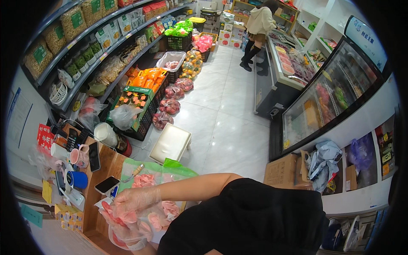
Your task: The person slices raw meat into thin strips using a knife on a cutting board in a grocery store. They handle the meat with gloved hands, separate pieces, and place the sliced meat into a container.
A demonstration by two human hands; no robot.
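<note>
Both my hands wear clear plastic gloves. My right hand [135, 202] reaches in from above, its fingers pinched on a pink-red piece of what looks like peeled fruit flesh [120, 220]. Just below it, my left hand [129, 231] cups and grips the same piece, partly hidden by glare on the glove. More pink pieces [170, 208] lie on a pale surface beside my hands. Further pink pieces [144, 180] rest on a green plastic sheet [127, 165], next to a wooden-handled tool [138, 169], perhaps a knife. A white tray [112, 237] shows partly under my left hand.
On the wooden counter [105, 165] are two phones, a pink mug [79, 156] and a blue-banded container [77, 179]. A white stool [170, 143] stands beyond it. Crates and bagged fruit line the shelves. Another person [259, 25] stands by the chest freezer [264, 92].
</note>
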